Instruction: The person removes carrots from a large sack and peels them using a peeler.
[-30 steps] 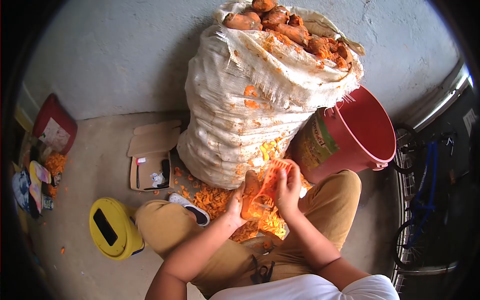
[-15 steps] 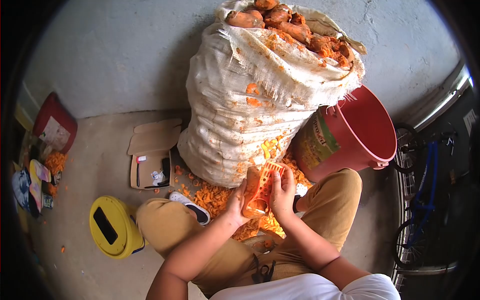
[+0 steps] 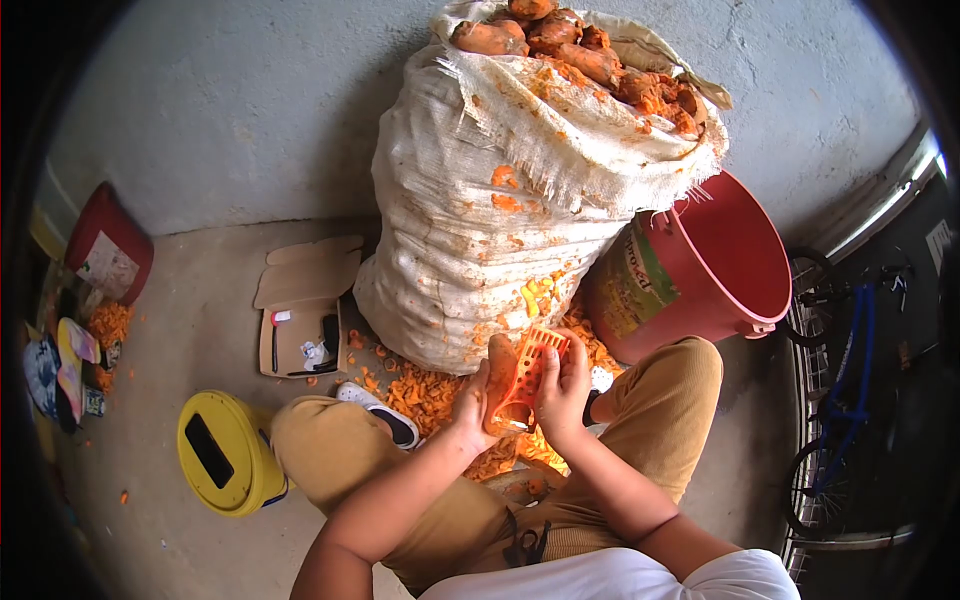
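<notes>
An orange plastic grater [image 3: 530,372] with rows of holes and slots stands tilted between my hands, above my crossed legs. My right hand [image 3: 563,395] is closed around its right side, with the thumb over its face. My left hand [image 3: 472,405] grips a thick, orange, carrot-like root [image 3: 500,362], which lies against the grater's left side. Orange shavings [image 3: 430,398] are heaped on the floor below. Just beyond them rises a big white woven sack [image 3: 450,230], its open top full of similar orange roots [image 3: 580,60].
Right of the sack leans a red bucket [image 3: 690,270]. A yellow bucket [image 3: 258,470] with a dark phone [image 3: 209,450] on its lid stands at left, near an open cardboard box [image 3: 290,345]. A blue bicycle [image 3: 850,390] is at far right, a red container [image 3: 110,250] at far left.
My right hand has shifted slightly downward on the grater. The root and grater have barely moved; the surroundings look the same.
</notes>
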A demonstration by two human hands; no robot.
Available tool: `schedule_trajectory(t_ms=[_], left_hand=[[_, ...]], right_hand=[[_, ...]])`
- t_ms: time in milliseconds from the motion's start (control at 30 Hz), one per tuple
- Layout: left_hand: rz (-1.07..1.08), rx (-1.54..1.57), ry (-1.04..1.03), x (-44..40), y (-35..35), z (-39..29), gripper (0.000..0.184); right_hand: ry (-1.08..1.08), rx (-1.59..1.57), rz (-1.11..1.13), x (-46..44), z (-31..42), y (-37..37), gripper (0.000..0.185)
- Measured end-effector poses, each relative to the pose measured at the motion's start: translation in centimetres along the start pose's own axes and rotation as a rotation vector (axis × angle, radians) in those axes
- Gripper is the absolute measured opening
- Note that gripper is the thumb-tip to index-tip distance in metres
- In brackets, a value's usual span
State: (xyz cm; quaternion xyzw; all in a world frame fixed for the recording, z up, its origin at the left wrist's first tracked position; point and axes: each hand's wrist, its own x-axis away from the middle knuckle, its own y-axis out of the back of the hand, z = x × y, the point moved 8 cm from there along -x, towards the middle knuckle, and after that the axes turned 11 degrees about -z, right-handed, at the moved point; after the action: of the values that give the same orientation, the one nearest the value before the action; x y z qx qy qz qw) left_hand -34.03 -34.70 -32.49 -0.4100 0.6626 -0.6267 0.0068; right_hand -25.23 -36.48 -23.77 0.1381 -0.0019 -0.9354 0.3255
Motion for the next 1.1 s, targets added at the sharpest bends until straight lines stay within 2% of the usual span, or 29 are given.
schedule_trajectory(t_ms=[67,167,300,400,500,533,600,667,700,800,900,933,967,1000,1067,1100], left_hand=[[-0.015,-0.017,-0.005,-0.3,0.5,0.1,0.05],[-0.03,-0.048,-0.017,-0.8,0.8,-0.3,0.053],[-0.084,-0.067,-0.021,-0.6,0.7,-0.8,0.054],[-0.154,-0.182,-0.079,0.3,1.1,-0.5,0.053],[-0.151,-0.286,-0.118,0.0,2.3,0.0,0.05],[-0.149,-0.268,-0.098,-0.1,2.4,-0.3,0.049],[-0.177,-0.21,-0.064,-0.2,2.0,-0.4,0.048],[-0.242,-0.138,-0.044,0.1,1.6,-0.6,0.046],[-0.137,-0.111,-0.04,0.0,1.1,-0.4,0.047],[-0.013,-0.018,0.03,0.2,-0.4,-0.1,0.047],[0.015,0.002,0.037,0.7,-0.6,-0.2,0.046],[0.023,-0.001,0.054,0.9,-0.5,0.0,0.045],[0.049,-0.124,-0.012,0.7,-0.1,0.1,0.045],[-0.015,-0.09,0.012,0.6,0.2,0.9,0.047],[-0.074,-0.136,0.018,0.9,0.4,1.4,0.049],[-0.084,-0.163,0.042,0.9,0.9,1.8,0.049]], right_hand=[[0.049,0.06,-0.025,-0.2,-0.6,0.2,0.02],[-0.074,0.042,-0.034,-0.3,-2.0,0.3,0.019],[-0.12,0.038,-0.054,-0.7,-3.6,0.3,0.018],[0.186,0.096,-0.298,-3.4,-2.7,2.4,0.017],[-0.066,-0.127,-0.378,-6.1,-4.2,5.2,0.017],[0.035,-0.176,-0.437,-6.2,-3.0,5.6,0.018],[-0.104,-0.151,-0.305,-5.3,-2.8,5.2,0.018],[-0.093,-0.315,-0.18,-4.0,-1.7,3.3,0.019],[-0.097,-0.338,-0.118,-3.1,-1.8,2.4,0.019],[0.07,-0.017,0.029,-0.8,0.1,0.3,0.019],[-0.047,0.014,0.057,-0.1,-0.4,-0.5,0.02],[0.03,0.069,0.02,-0.4,-0.7,-0.2,0.02],[0.108,0.125,-0.018,-0.9,-1.5,0.1,0.02],[0.186,0.179,-0.057,-1.3,-1.0,0.3,0.02],[0.164,0.074,-0.133,-2.3,-0.9,1.3,0.02],[0.272,0.151,-0.208,-2.9,-0.3,2.0,0.02]])
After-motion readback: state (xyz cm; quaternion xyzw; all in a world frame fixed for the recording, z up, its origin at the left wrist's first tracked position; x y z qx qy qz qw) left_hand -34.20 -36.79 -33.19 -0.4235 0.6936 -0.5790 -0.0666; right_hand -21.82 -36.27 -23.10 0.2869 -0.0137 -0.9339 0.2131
